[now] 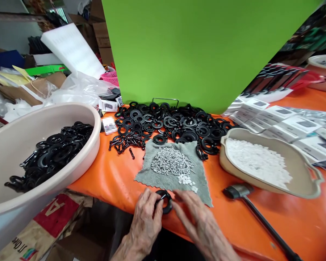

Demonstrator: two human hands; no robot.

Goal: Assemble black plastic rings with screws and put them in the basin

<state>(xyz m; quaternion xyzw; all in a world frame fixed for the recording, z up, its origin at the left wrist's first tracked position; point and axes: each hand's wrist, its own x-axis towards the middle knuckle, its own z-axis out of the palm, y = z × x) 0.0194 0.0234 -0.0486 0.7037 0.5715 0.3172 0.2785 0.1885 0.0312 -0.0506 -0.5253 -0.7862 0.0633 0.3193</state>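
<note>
My left hand point(145, 221) is shut on a black ring point(167, 207) at the table's near edge, with a small silvery pin showing in its hole. My right hand point(198, 224) lies just to the right, fingers apart, their tips next to the ring and holding nothing. Beyond my hands, a grey cloth point(152, 163) carries a heap of silver screws point(171, 161) and a few small white pieces point(186, 179). A large pile of black rings point(168, 123) spreads behind the cloth, with loose black bolts point(125, 141) at its left.
A beige basin point(43, 123) of black rings overhangs the orange table point(105, 181) at left. At right are a beige tray point(260, 145) of white pellets, a black-handled mallet point(239, 190) and stacked white boxes point(282, 125). A green board point(192, 47) stands behind.
</note>
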